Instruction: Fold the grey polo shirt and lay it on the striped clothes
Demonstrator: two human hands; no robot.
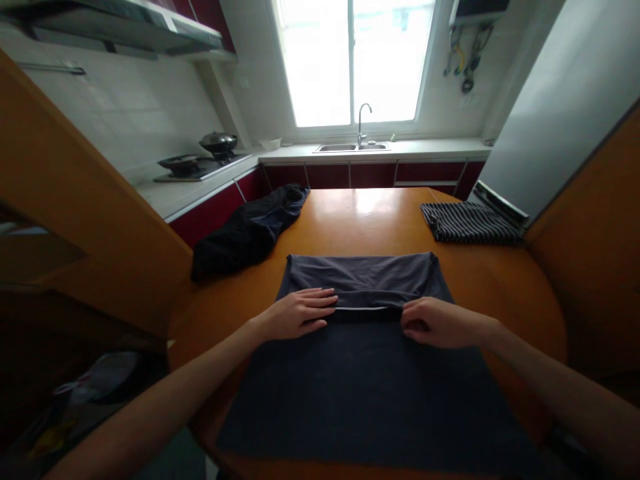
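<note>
A dark grey garment [360,380] lies spread flat on the orange wooden table [500,287], its far part folded back toward me. My left hand [299,313] rests on the folded edge with its fingers stretched out flat. My right hand [434,323] is at the same edge to the right, its fingers curled and pinching the cloth. A thin pale strip shows along the fold between the two hands.
A black garment [247,233] lies bunched at the table's far left. A folded striped cloth [467,223] sits at the far right next to a grey fridge [560,120]. Beyond are a counter with a sink [353,147] and a stove with a wok [217,143].
</note>
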